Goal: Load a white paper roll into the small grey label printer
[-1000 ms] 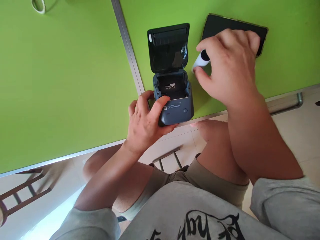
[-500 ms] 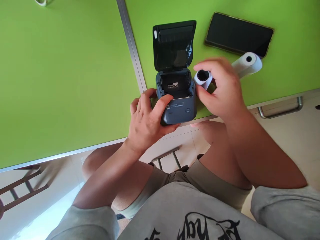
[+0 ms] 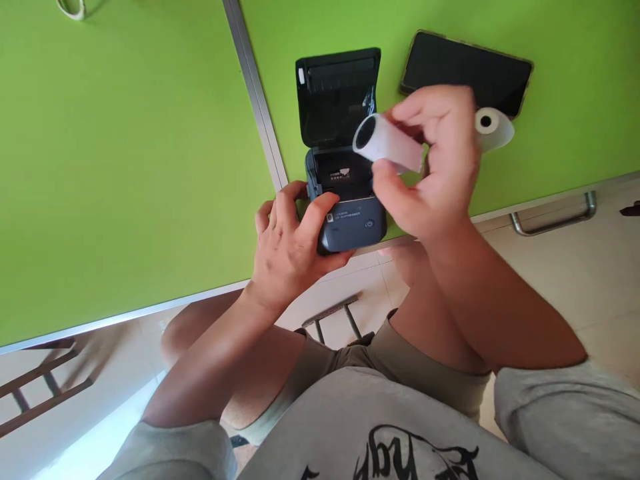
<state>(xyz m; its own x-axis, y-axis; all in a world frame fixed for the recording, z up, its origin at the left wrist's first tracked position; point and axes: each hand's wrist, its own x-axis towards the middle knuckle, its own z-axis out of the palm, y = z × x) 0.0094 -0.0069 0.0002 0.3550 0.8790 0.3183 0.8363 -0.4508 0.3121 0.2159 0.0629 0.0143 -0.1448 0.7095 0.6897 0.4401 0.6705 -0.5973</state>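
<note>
A dark blue-grey printer (image 3: 353, 227) lies at the table's front edge with its black lid (image 3: 337, 100) swung up and its compartment exposed. My left hand (image 3: 293, 233) grips the printer's left side, thumb on the rim of the compartment. Between the thumb and fingers of my right hand (image 3: 435, 160) is a white paper roll (image 3: 395, 143) with a dark core, held tilted above the right part of the compartment. A second white roll (image 3: 497, 130) rests on the table behind my right hand, partly hidden by it.
Beyond my right hand lies a black phone (image 3: 470, 70) on the green table (image 3: 125, 167). A metal strip (image 3: 255, 93) crosses the tabletop. A white ring-shaped object (image 3: 75, 10) is at the far left. A metal handle (image 3: 555, 223) sticks out below the front edge.
My right hand has lifted the paper roll from beside the printer and moved it left over the compartment, tilting it. My left hand keeps its grip on the printer. The view has shifted slightly.
</note>
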